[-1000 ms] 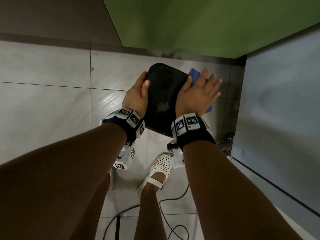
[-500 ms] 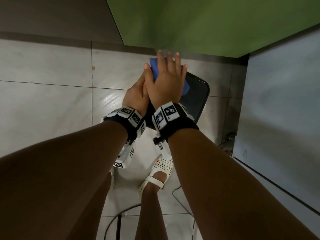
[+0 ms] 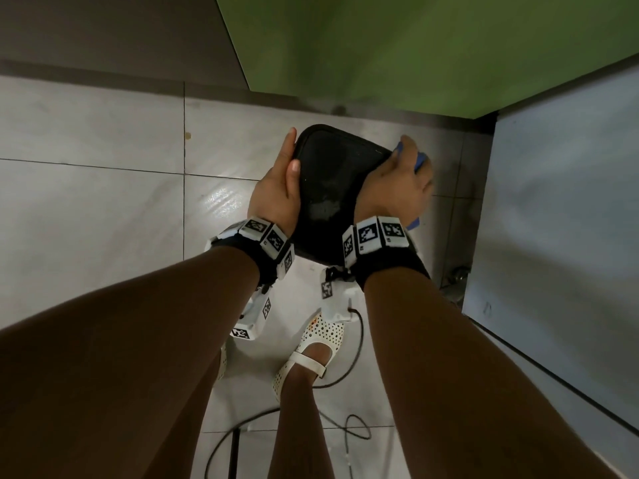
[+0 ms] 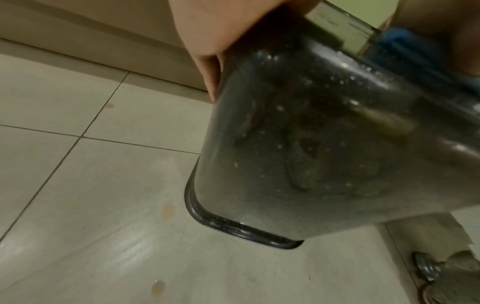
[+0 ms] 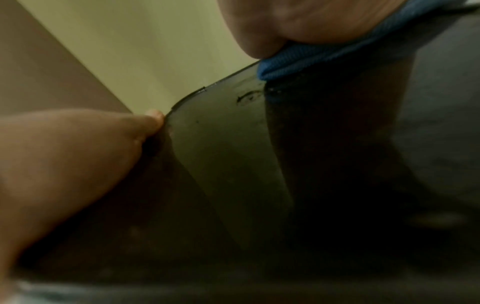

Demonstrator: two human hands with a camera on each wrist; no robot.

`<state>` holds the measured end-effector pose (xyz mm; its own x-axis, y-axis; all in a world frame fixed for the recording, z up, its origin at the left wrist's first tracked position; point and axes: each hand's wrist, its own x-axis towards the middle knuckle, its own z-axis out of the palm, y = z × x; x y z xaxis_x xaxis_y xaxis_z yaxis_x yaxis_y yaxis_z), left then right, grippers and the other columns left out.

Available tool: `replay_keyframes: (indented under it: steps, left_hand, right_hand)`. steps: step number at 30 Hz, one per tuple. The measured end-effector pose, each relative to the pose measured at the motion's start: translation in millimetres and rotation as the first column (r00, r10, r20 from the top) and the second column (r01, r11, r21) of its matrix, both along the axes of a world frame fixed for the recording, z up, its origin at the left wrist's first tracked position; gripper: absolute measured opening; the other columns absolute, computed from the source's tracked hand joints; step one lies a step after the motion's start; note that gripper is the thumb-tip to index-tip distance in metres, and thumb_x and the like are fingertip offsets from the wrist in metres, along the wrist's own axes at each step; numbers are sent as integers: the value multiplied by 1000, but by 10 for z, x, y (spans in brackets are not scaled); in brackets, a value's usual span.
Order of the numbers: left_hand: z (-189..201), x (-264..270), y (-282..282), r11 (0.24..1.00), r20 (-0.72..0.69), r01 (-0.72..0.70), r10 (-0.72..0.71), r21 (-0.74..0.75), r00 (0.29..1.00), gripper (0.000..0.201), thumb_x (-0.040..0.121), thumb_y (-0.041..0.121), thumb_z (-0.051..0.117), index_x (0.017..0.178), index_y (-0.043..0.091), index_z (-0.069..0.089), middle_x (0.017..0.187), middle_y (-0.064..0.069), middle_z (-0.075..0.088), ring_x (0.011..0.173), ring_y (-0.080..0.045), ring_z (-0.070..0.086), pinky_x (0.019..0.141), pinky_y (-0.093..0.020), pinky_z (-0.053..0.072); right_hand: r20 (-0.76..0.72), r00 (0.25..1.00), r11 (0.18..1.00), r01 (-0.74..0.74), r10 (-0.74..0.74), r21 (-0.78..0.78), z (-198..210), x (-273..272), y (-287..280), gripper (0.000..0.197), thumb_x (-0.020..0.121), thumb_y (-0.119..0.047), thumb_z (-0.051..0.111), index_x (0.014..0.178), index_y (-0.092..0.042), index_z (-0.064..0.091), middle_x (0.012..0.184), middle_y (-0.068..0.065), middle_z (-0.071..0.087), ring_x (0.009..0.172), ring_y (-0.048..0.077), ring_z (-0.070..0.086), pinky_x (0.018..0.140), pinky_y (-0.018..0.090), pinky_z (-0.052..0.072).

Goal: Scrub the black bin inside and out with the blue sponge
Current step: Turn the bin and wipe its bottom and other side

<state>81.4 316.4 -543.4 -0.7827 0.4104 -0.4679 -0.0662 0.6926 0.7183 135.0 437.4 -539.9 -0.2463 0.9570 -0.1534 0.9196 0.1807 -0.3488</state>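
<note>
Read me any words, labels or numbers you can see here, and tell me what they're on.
No readable words or numbers anywhere.
Wrist bands: black-and-white square marker patterns only, no letters.
Black bin: wet and speckled, with no label showing; a small moulded mark on it is too blurred to read.
Blue sponge: no print showing.

Under me I see a pale tiled floor (image 3: 103,209) with dark grout lines and a few brownish spots (image 4: 167,211). A green panel (image 3: 415,46) rises ahead, a grey panel (image 3: 570,219) to the right. A black cable (image 3: 349,433) loops across the tiles beside a white perforated shoe (image 3: 311,350). A round metal fitting (image 4: 426,267) sits low by the wall.
</note>
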Motion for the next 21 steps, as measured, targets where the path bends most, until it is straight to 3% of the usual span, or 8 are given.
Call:
replay_keyframes:
  steps: [1,3,6,8,11,14,18,21]
  left_hand:
    - [4,32,-13,1000,-5,1,-1,-2,1000,47,99,33,22,145,34,10,106,-10,64,96,-28,62,80,-28,47]
    - [7,70,-58,1000,18,-7,7,2,1000,53,97,32,24,146,32,2,136,-10,50,113,-29,56,93,-36,46]
    - [20,-38,-100,997,23,32,-30,-76,999,58,96,32,31,146,29,3,156,-4,17,139,-26,29,114,-50,23]
    - [53,-156,-44,977,-4,163,-165,-136,986,51,98,34,28,146,28,13,155,-1,21,143,-21,19,117,-52,11]
    - [79,-202,51,953,48,287,-284,-94,958,46,99,35,25,144,26,22,141,-8,46,131,-26,42,109,-34,27]
    - [91,-152,75,973,81,226,-221,-48,972,44,99,33,27,142,25,27,136,-7,52,122,-25,50,83,-12,28]
    - [84,-147,65,989,129,148,-147,-3,981,43,99,34,25,142,29,29,137,-4,51,123,-21,50,91,-16,32]
    - [62,-143,69,994,167,106,-109,26,980,42,99,37,27,140,31,31,135,-3,53,121,-19,51,95,-22,36]
  right_hand:
    - [-22,997,997,-76,76,20,9,9,23,35,96,-25,39,129,-29,50,140,9,44,121,30,44,95,37,44]
    - [-48,967,968,-250,251,25,20,19,109,35,95,-26,41,128,-29,52,136,6,48,121,27,44,95,34,42]
    - [-71,834,836,-549,547,-9,25,-60,237,36,92,-30,44,126,-28,55,128,3,56,119,24,47,97,28,37]
    - [-114,672,677,-736,732,4,28,-160,220,35,91,-33,44,121,-25,59,122,3,61,117,24,51,98,30,38]
    - [-166,502,515,-856,849,49,10,-258,127,34,90,-32,45,115,-20,63,112,3,67,115,26,55,96,36,45]
    - [-120,571,581,-810,812,81,-20,-296,11,36,89,-32,42,111,-18,66,108,5,69,115,30,56,95,43,46]
    - [5,760,759,-650,650,32,-16,-354,-225,38,94,-32,42,127,-20,54,133,8,54,135,31,34,111,48,23]
    - [40,819,820,-569,572,-65,11,-350,-281,44,97,-36,37,139,-24,38,148,5,36,143,27,14,116,45,6]
